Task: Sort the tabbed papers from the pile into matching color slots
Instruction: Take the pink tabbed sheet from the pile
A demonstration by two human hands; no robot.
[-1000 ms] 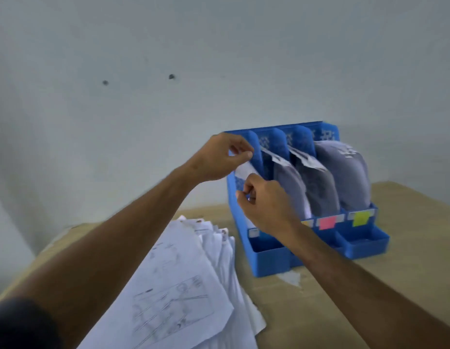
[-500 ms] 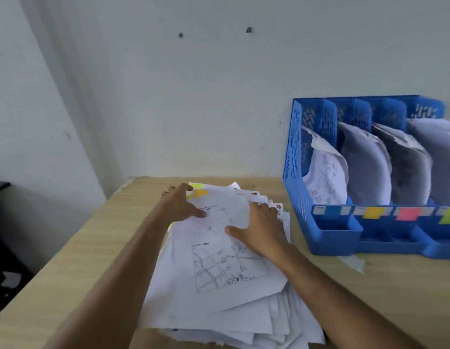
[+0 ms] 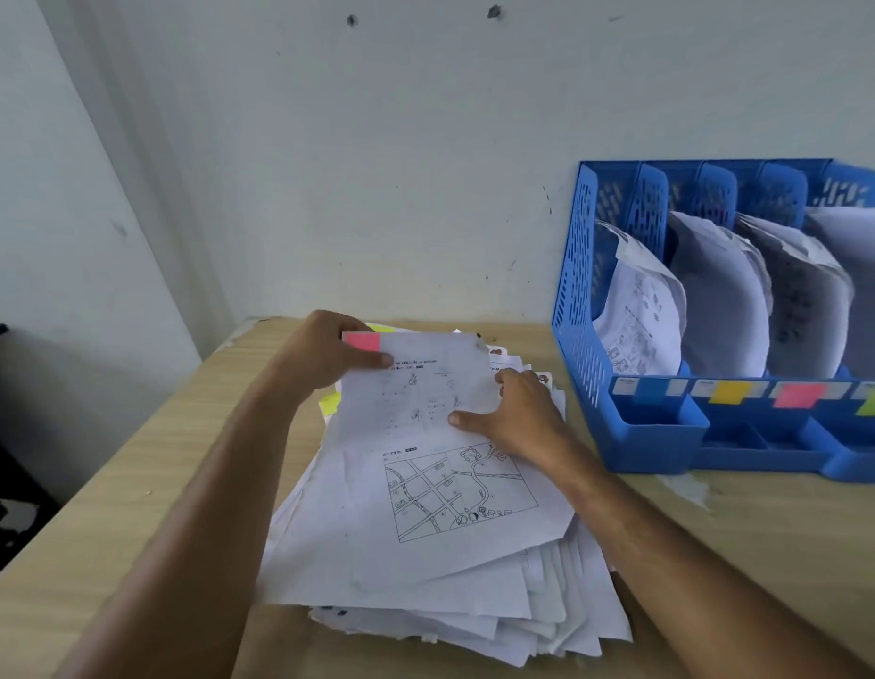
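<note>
Pink-tabbed sheet (image 3: 425,399) — left hand (image 3: 323,355) pinching it.

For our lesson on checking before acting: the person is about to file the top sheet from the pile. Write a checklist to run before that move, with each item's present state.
1. Tab colour readable: ok, pink tab on the top sheet.
2. Left hand grip: ok, thumb pinches the sheet's far corner beside the tab.
3. Right hand: ok, it rests on the sheet's right edge.
4. Single sheet lifted: cannot tell.
5. Matching slot found: ok, pink label marks the third slot of the blue organizer.
6. Room in that slot: cannot tell, it already holds papers.
</note>
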